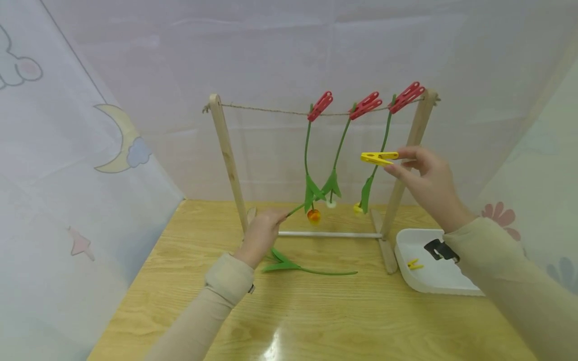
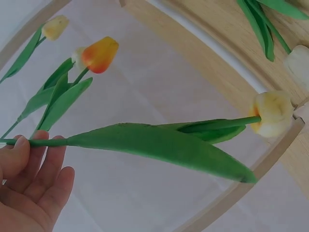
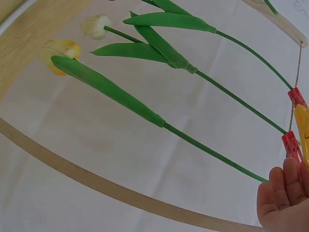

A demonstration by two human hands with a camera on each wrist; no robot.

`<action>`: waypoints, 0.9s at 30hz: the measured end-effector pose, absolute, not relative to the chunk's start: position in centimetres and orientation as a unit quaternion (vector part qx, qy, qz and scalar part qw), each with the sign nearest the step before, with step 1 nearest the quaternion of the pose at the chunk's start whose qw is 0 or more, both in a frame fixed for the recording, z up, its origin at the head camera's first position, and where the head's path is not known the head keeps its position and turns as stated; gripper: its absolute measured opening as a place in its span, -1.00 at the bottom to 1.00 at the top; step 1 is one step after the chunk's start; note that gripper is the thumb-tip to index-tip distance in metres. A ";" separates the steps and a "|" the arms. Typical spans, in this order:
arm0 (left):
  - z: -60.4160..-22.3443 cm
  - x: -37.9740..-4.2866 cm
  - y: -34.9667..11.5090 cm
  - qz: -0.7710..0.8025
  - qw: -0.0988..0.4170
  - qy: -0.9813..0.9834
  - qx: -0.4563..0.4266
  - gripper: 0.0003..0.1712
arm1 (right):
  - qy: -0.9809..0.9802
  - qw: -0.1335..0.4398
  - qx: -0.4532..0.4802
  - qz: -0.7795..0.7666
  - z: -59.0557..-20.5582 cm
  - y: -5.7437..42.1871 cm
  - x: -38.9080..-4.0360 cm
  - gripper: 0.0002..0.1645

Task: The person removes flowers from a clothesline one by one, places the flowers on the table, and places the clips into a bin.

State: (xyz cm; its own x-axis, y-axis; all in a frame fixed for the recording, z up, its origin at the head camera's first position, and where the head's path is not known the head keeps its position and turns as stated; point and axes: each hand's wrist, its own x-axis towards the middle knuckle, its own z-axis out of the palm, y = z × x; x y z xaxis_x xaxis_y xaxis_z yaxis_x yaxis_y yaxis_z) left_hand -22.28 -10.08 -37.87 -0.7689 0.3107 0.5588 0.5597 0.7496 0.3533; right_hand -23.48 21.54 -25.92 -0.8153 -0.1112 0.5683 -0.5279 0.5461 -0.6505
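My left hand (image 1: 262, 233) pinches the green stem of an artificial tulip (image 2: 159, 145) between thumb and fingers; its pale yellow bloom points away from the hand in the left wrist view. Raised in front of the rack's right post, my right hand (image 1: 426, 173) holds a yellow clothespin (image 1: 378, 158) by its handle ends. Three red clothespins, left (image 1: 320, 106), middle (image 1: 366, 106) and right (image 1: 407, 98), clip tulips upside down on a string (image 1: 266, 109). Their blooms are orange (image 1: 313, 216), white (image 1: 331, 204) and yellow (image 1: 358, 208).
The string runs between two wooden posts (image 1: 229, 160), joined low down by a white bar (image 1: 329, 234). Another tulip (image 1: 325, 273) lies on the wooden table (image 1: 316, 321) before the rack. A white tray (image 1: 433, 289) at right holds a yellow clothespin (image 1: 414, 264).
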 end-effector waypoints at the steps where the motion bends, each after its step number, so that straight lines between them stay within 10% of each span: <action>1: -37.9 -22.2 -10.0 -0.252 0.239 -0.906 -0.241 -0.77 | -0.848 0.235 0.183 0.438 -26.1 21.7 -23.4 -0.64; 16: -39.5 -21.8 -8.8 -0.177 0.284 -0.890 -0.309 -0.60 | -0.841 0.229 0.163 0.462 -28.3 23.4 -22.6 -0.62; 27: -40.5 -21.7 -7.9 -0.142 0.221 -0.917 -0.301 -0.57 | -0.837 0.238 0.154 0.468 -29.4 24.5 -22.2 -0.65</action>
